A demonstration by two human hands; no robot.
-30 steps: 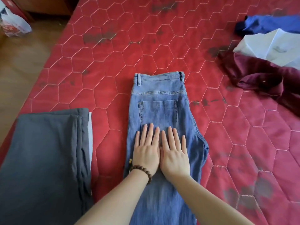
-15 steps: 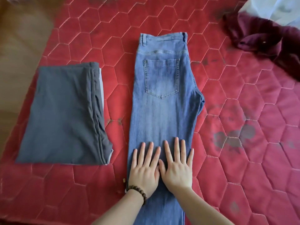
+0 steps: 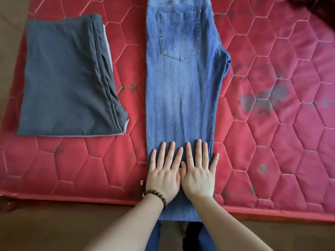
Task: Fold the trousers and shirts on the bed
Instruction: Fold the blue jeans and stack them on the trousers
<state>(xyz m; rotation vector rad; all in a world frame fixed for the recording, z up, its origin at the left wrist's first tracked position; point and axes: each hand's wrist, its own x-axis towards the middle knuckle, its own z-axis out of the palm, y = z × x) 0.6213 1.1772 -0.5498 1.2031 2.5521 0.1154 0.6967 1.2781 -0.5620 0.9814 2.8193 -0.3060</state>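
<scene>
Step in hand, by my judgement: smoothing the blue jeans (image 3: 183, 98) flat, one leg laid over the other, ahead of the crosswise folds.

Left to right:

- Grey folded trousers (image 3: 67, 77), at 10 o'clock in view, lying on the bed (image 3: 272, 142) near its left edge. Folded into a rough rectangle, a pale edge showing along its right and lower sides. Judged finished. Apart from the jeans, red mattress showing between them.
- Blue jeans, centre, running 12 to 6 o'clock. Back pocket facing up near 12; the waistband runs out of frame at the top. The leg ends hang over the near bed edge at 6 o'clock.
- Left hand (image 3: 163, 176), beaded bracelet (image 3: 157, 196) at the wrist: released, fingers straight and spread, palm pressed flat on the denim.
- Right hand (image 3: 198, 176): likewise released and flat on the denim, thumb side touching the left hand, little finger reaching over the right edge of the jeans.
- Dark maroon garment (image 3: 317, 8), at 1 o'clock, blurred, only a corner seen; unfolded as far as I can tell.

Next move, judged: take hold of the hanging leg ends and bring them up toward the waistband, keeping the side edges aligned.

Count: trousers 2 (1 folded, 1 in progress); other garments 1 partly seen; hands 2; bracelets 1.
</scene>
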